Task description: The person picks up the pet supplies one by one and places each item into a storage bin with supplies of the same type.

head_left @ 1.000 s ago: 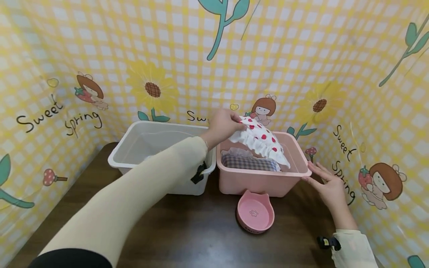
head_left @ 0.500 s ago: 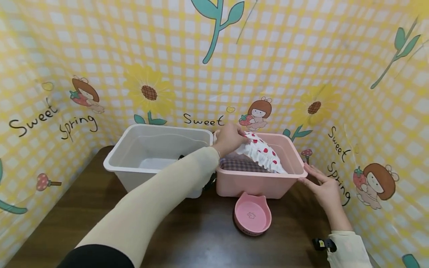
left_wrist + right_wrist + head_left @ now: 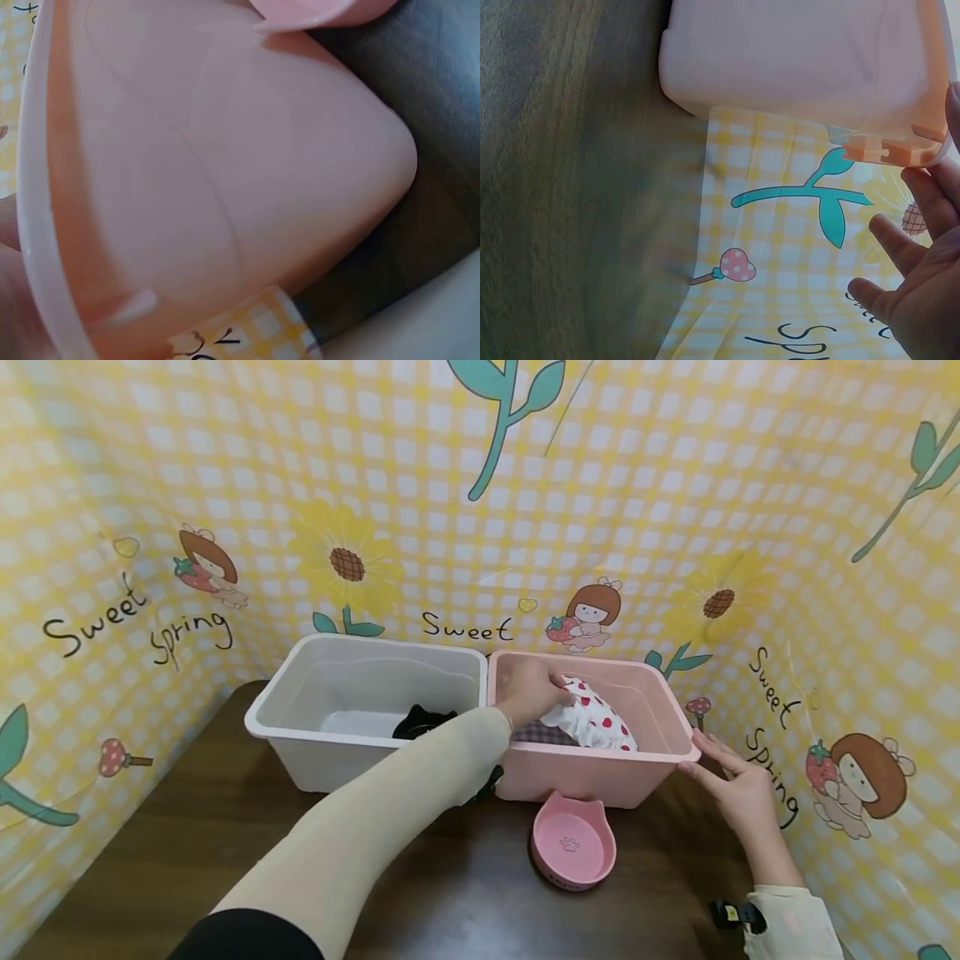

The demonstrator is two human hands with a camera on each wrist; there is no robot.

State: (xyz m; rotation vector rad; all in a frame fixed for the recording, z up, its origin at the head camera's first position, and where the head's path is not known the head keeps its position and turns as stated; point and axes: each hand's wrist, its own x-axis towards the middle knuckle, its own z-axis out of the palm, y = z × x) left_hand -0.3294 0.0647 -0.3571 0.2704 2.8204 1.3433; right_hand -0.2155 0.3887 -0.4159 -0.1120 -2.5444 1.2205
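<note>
My left hand (image 3: pixel 534 689) reaches down into the pink bin (image 3: pixel 577 777) and pinches a white ruffled cloth item (image 3: pixel 598 720) printed with red shapes. Beneath that item, a dark checked cloth (image 3: pixel 543 734) shows in part. At the bin's front right corner, my right hand (image 3: pixel 738 789) grips the rim with thumb and finger. The right wrist view shows the remaining fingers of the right hand (image 3: pixel 930 274) spread beside the bin. Mostly the bin's outer wall (image 3: pixel 187 150) fills the left wrist view, with the left hand barely visible behind the rim.
A grey bin (image 3: pixel 300 739) stands directly left of the pink one, holding a black item (image 3: pixel 422 721) with pointed ears. In front, a pink cat-eared bowl (image 3: pixel 573 852) sits on the dark wooden table (image 3: pixel 450 893). A patterned yellow checked sheet (image 3: pixel 420 527) hangs around the back and sides.
My left hand has lowered the white cloth item from above the rim down into the pink bin. The right hand stays at the corner. The black item in the grey bin has come into view.
</note>
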